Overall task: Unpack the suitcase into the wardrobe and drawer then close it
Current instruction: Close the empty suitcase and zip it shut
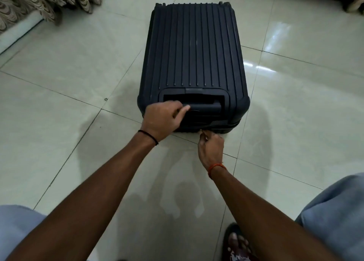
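Dark ribbed suitcase (194, 59) lies closed on tiled floor (69, 79). Left hand (164, 120) rests on its handle end; right hand (210, 148) pinches at the zip seam.

Suitcase (194, 63) lies flat on the floor (78, 79), closed, ahead of the person. Left hand (163, 118) rests on its near end by the handle (197, 109); right hand (210, 148) pinches at the near lower edge. Curtain (39, 2) hangs far left, behind.
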